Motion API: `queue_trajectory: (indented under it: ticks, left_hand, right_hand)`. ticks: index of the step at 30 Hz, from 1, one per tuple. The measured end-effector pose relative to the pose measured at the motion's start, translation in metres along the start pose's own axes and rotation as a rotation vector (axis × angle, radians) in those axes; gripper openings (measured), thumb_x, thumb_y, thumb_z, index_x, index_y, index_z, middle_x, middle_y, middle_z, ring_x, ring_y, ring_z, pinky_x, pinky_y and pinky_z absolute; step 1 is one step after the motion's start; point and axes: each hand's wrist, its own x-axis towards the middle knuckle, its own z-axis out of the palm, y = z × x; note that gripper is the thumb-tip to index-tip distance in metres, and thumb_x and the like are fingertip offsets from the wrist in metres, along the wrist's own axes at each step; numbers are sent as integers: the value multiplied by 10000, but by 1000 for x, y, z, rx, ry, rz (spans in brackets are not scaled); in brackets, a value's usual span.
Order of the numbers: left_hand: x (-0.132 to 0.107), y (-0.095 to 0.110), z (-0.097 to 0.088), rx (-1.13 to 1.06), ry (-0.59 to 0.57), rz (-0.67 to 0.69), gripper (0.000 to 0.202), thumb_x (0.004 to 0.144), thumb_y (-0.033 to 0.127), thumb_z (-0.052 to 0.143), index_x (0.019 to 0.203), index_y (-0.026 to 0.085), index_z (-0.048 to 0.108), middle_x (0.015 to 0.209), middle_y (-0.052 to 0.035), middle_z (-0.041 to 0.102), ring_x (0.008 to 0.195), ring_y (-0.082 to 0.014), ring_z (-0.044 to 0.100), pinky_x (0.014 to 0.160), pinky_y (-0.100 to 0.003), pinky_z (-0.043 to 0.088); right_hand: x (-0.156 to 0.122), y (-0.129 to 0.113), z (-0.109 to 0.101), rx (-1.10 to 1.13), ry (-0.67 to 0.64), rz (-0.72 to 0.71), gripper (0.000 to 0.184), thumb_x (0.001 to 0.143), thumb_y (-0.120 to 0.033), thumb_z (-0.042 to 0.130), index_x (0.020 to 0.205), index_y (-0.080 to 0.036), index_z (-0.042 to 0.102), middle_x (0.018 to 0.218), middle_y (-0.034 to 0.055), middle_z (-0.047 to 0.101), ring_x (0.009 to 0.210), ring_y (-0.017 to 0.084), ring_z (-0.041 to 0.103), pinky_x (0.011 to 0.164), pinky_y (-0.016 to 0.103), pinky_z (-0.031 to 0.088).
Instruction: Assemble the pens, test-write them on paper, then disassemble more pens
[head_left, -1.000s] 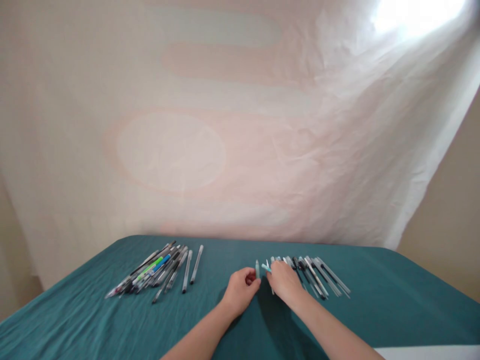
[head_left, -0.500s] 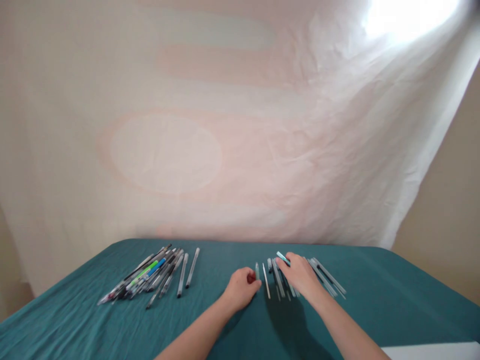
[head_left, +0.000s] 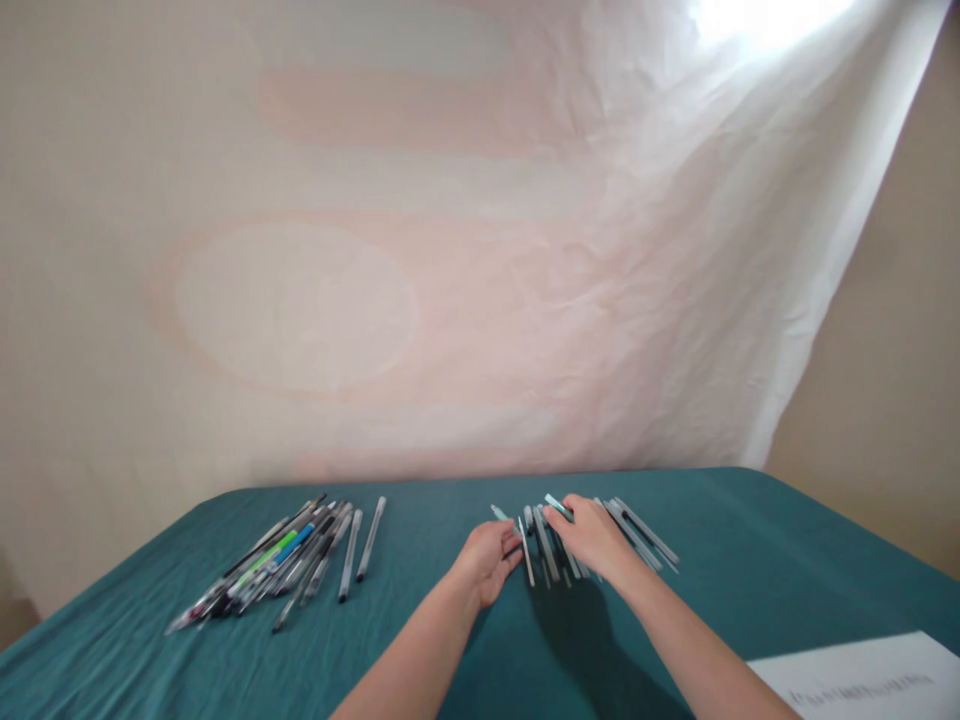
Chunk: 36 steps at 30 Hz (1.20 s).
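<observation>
My left hand (head_left: 489,562) is turned with its palm to the right, thumb apart from the fingers, which look loosely stretched out. Just beyond its fingertips a pale green pen part (head_left: 501,513) lies aslant, its near end hidden by the fingers. A thin white stick like a pen refill (head_left: 526,556) lies right beside those fingertips. My right hand (head_left: 592,532) pinches a pale blue pen part (head_left: 556,505) between thumb and fingers, above a row of clear pen barrels (head_left: 544,545). The hand hides part of that row.
At the left lies a heap of pens (head_left: 289,560), with a green and a blue one among them. Two clear pens (head_left: 361,550) lie beside it. More clear barrels (head_left: 641,535) lie right of my right hand. A white printed sheet (head_left: 862,675) is at the front right.
My left hand has loosened and turned its palm up; the pale green part it pinched upright now slants away beyond the fingers. My right hand keeps its pale blue part. The camera has shifted slightly.
</observation>
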Motion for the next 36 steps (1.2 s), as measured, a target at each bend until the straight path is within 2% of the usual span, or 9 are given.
queue_trajectory:
  ticks: [4,8,13,17,22,31,36]
  left_hand:
    - [1,-4,1,-18,11,22,42,798,192,453,788,152,461,831,-59,583,816,-117,580,784,-275,457]
    - [9,-8,-4,56,31,100,71,776,212,502,762,143,491,764,-46,588,723,-105,579,741,-252,459]
    - [19,-8,-19,259,103,248,150,716,270,587,735,133,527,603,5,551,587,-99,543,599,-219,446]
    - [24,-6,-29,407,135,311,199,686,274,613,799,140,520,553,29,545,510,-94,534,505,-196,421]
    - [32,-3,-30,554,207,307,366,688,250,592,1001,141,439,520,58,533,364,-78,471,393,-187,365]
    - [54,2,-13,718,239,209,392,573,194,658,928,146,499,354,85,457,363,-151,520,417,-248,420]
    - [55,3,-10,777,241,221,416,556,193,660,937,139,502,380,77,471,414,-179,550,435,-277,442]
  right_hand:
    - [1,-4,5,43,-35,-22,317,853,-248,335,827,-131,629,835,91,667,808,152,587,655,203,335]
    - [-2,-11,10,56,-63,-75,305,821,-121,332,874,-138,632,921,84,654,894,137,571,743,185,346]
    - [-20,-26,19,39,-62,-114,248,801,-144,409,969,-153,591,951,89,631,902,163,569,779,220,356]
    - [-35,-40,27,-39,-37,-136,202,785,-147,425,897,-166,592,901,93,634,868,197,577,739,262,377]
    - [-42,-49,32,-140,-32,-169,195,754,-108,414,829,-159,587,830,90,631,812,217,596,676,275,403]
    - [-41,-51,42,-81,-41,-134,292,724,-60,390,955,-139,552,962,116,555,808,198,608,674,261,426]
    - [-40,-52,46,-91,-28,-159,368,730,-43,372,1058,-127,518,1011,128,530,764,189,612,640,253,433]
